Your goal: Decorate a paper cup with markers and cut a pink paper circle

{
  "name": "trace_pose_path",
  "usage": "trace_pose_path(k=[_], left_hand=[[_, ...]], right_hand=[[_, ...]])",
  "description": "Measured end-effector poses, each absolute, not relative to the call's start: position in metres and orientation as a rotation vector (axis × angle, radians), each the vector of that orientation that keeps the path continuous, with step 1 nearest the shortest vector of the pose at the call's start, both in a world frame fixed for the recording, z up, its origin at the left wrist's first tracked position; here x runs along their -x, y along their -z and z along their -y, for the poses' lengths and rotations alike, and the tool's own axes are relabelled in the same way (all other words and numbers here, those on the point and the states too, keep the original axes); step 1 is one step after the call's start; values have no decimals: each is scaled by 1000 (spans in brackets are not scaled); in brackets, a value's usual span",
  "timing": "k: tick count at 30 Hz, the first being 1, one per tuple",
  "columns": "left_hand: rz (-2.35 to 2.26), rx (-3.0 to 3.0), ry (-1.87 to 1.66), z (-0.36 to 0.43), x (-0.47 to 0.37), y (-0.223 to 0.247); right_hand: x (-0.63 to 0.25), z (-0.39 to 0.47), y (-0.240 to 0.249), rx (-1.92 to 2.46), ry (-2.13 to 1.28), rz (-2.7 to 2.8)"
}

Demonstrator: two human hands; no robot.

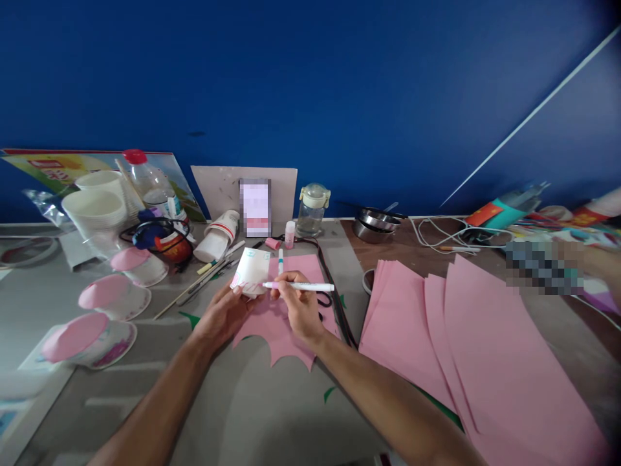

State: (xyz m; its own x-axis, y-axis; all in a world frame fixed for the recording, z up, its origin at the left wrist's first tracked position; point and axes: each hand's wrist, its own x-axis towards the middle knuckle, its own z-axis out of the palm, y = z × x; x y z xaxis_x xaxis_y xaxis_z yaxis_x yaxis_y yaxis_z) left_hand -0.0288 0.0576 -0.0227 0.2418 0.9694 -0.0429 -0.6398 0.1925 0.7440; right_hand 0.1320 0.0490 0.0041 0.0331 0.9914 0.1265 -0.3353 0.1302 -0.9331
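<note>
White cup [252, 266] is held in the left hand [226, 315], its fingers closed around the lower part; the cup is tilted over the upper left of a pink sheet [274, 333] with scalloped cuts along its near edge. Teal marks are seen near the cup's upper end, pink strokes lower down. White marker [310, 287] is gripped in the right hand [298, 307], fingers pinched narrow around the barrel; its tip is directed left, at the pink strokes. Whether the tip is in contact cannot be told. A teal-banded pen [280, 260] lies on the sheet just beyond the right hand, and dark scissors [325, 299] are partly hidden by that hand. Beyond the sheet, a glue stick [290, 235] is stood upright beside a pink cap [273, 243]; a phone [255, 208] is propped against a pale board [208, 188], with a lidded glass jar [312, 212] to its right. At left, three pink-topped cup pieces [114, 296] are arranged in a row, nearer than the stacked paper cups [94, 210]. At right, pink paper sheets [490, 330] are laid overlapping. Another person's arm [599, 262] is visible at the far right edge.
</note>
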Motion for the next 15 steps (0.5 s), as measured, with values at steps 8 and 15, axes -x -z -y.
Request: trace_pose_path(k=[8, 15], left_hand=[[-605, -692, -1217, -58, 28, 22], [-609, -710, -1220, -58, 28, 21]], right_hand=[[-132, -50, -3, 872, -1242, 1017], [-132, -50, -2, 883, -1243, 1012]])
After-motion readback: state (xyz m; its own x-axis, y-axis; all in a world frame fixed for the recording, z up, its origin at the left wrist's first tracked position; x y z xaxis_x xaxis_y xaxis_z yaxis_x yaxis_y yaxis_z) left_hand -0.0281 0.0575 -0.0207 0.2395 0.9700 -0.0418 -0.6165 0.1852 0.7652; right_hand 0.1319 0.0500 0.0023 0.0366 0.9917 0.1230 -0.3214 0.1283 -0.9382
